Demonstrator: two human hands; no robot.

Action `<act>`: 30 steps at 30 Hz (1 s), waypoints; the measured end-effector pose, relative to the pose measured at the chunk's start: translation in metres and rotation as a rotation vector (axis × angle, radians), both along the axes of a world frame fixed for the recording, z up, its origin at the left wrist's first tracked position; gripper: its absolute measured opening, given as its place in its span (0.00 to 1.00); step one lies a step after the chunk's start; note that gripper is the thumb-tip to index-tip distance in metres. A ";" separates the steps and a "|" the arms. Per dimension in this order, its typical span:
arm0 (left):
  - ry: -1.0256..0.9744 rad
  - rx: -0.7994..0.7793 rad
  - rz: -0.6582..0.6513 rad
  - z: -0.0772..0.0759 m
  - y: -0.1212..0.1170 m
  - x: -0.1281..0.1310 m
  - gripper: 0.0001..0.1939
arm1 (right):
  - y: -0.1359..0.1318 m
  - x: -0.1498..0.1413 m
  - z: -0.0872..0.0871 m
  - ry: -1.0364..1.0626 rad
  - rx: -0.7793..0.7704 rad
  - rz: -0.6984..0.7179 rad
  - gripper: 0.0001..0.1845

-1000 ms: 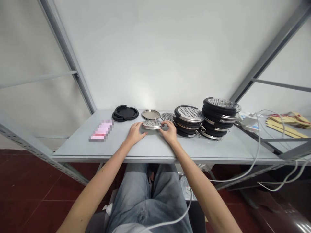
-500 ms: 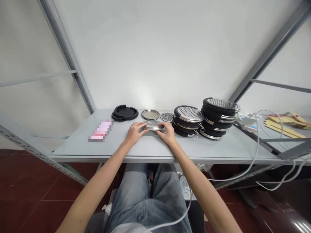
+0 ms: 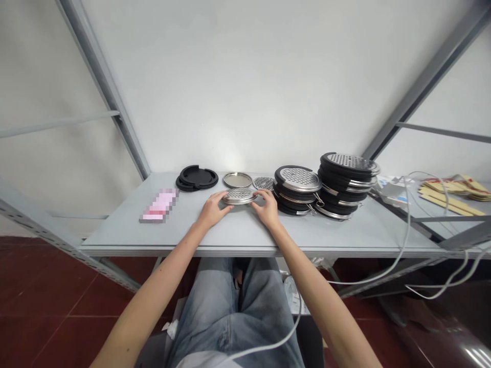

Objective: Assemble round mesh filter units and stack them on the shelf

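Observation:
Between my hands is a round perforated metal disc with a silver rim [image 3: 240, 196], held low over the grey shelf. My left hand [image 3: 213, 209] grips its left edge, thumb at the front and fingers at the side. On the opposite edge, my right hand [image 3: 266, 208] has its thumb and fingers closed on the rim. Behind the disc lies a shallow metal pan [image 3: 237, 180]. A loose perforated metal plate [image 3: 263, 183] sits just beyond my right fingers, partly hidden by them.
Black round frames [image 3: 197, 177] lie at the back left, near a blurred pink object [image 3: 160, 205]. Two stacks of black-rimmed perforated discs, a shorter stack [image 3: 298, 191] and a taller stack [image 3: 347, 186], stand on the right. A white cable [image 3: 401, 248] hangs over the shelf's front edge [image 3: 245, 251].
My right fingers have eased slightly outward along the disc's edge. The disc and my left hand have barely moved.

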State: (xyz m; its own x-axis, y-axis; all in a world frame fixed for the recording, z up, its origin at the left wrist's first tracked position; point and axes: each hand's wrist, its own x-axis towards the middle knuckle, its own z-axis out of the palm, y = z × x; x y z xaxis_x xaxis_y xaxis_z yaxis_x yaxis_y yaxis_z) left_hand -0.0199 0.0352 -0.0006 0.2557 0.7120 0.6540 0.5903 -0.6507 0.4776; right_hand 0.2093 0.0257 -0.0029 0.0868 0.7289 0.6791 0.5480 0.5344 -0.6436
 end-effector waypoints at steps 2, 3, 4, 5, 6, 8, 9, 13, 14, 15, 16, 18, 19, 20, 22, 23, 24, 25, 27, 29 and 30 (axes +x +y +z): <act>0.009 0.023 -0.022 0.001 -0.001 0.000 0.24 | -0.002 -0.001 0.002 -0.017 0.006 0.020 0.11; 0.006 0.035 -0.040 0.002 -0.002 0.000 0.23 | -0.002 -0.002 0.002 -0.021 0.010 0.022 0.11; 0.003 0.044 -0.061 0.003 -0.003 0.000 0.22 | -0.002 -0.002 0.002 -0.025 0.014 0.021 0.10; 0.002 0.051 -0.082 0.003 -0.004 0.000 0.21 | -0.002 -0.002 0.002 -0.033 0.019 0.021 0.10; 0.003 0.054 -0.099 0.004 -0.005 0.000 0.20 | -0.003 -0.003 0.003 -0.045 0.023 0.023 0.10; 0.001 0.051 -0.117 0.005 -0.005 0.001 0.17 | -0.004 -0.004 0.003 -0.083 0.033 0.037 0.09; -0.004 0.044 -0.119 0.005 -0.005 0.001 0.17 | -0.004 -0.004 0.003 -0.102 0.037 0.047 0.09; -0.038 -0.029 -0.139 0.004 -0.004 0.001 0.16 | -0.007 -0.005 0.005 -0.144 0.049 0.079 0.08; -0.047 -0.052 -0.147 0.003 -0.004 0.001 0.16 | -0.007 -0.005 0.005 -0.147 0.049 0.080 0.09; -0.057 -0.074 -0.154 0.003 -0.004 0.001 0.16 | -0.007 -0.005 0.005 -0.150 0.047 0.081 0.10; -0.068 -0.090 -0.160 0.003 -0.003 0.000 0.16 | -0.007 -0.004 0.005 -0.155 0.043 0.081 0.11; -0.086 -0.107 -0.165 0.002 -0.003 0.000 0.16 | -0.006 -0.003 0.003 -0.165 0.035 0.082 0.12; -0.090 -0.109 -0.165 0.002 -0.003 0.000 0.15 | -0.005 -0.003 0.002 -0.169 0.032 0.083 0.13; -0.090 -0.106 -0.164 0.002 -0.003 0.000 0.15 | -0.004 -0.002 0.001 -0.170 0.029 0.084 0.13; -0.083 -0.092 -0.160 0.003 -0.004 0.000 0.16 | -0.002 -0.002 -0.001 -0.168 0.028 0.085 0.13; -0.076 -0.083 -0.160 0.003 -0.005 0.000 0.17 | -0.002 -0.001 -0.001 -0.167 0.029 0.086 0.13; -0.068 -0.075 -0.163 0.004 -0.005 0.000 0.18 | -0.001 -0.001 -0.002 -0.167 0.031 0.088 0.13; -0.060 -0.067 -0.168 0.004 -0.006 0.000 0.18 | -0.001 -0.001 -0.002 -0.168 0.032 0.090 0.12; -0.048 -0.056 -0.180 0.004 -0.006 0.000 0.19 | -0.002 -0.001 -0.002 -0.171 0.033 0.095 0.12; -0.038 -0.049 -0.188 0.005 -0.006 0.000 0.18 | -0.002 -0.001 -0.001 -0.172 0.034 0.096 0.11; -0.036 -0.048 -0.188 0.005 -0.006 0.000 0.17 | -0.002 -0.002 -0.001 -0.171 0.035 0.095 0.11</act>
State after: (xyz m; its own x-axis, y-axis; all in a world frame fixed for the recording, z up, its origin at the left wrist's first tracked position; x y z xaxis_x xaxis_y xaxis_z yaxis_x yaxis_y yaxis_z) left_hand -0.0200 0.0294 0.0039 0.3644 0.6847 0.6312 0.4428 -0.7237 0.5293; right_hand 0.2076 0.0238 -0.0041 -0.1001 0.7039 0.7032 0.5943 0.6091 -0.5252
